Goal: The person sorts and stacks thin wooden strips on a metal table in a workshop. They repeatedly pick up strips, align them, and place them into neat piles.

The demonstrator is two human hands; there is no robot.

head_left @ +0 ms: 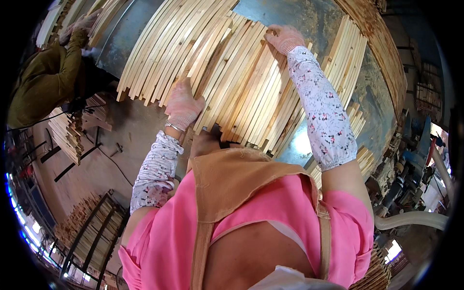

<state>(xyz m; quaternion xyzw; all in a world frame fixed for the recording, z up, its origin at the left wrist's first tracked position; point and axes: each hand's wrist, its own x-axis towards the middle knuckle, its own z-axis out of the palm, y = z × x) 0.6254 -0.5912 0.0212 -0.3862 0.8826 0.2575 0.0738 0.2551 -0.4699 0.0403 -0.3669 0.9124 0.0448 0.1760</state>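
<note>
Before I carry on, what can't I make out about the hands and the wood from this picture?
All in the head view:
Left hand: fingertips hidden by the hand itself and the wooden strips, so its grip is unclear.
Right hand: its own back hides the palm.
Upper-left strips: far ends cut off by the top edge.
Table's near edge: partly covered by the brown apron.
Co-worker's hand: too blurred to read its hold.

No lettering, label, number or sign is showing legibly, either on the wooden strips (251, 96) or around them.
</note>
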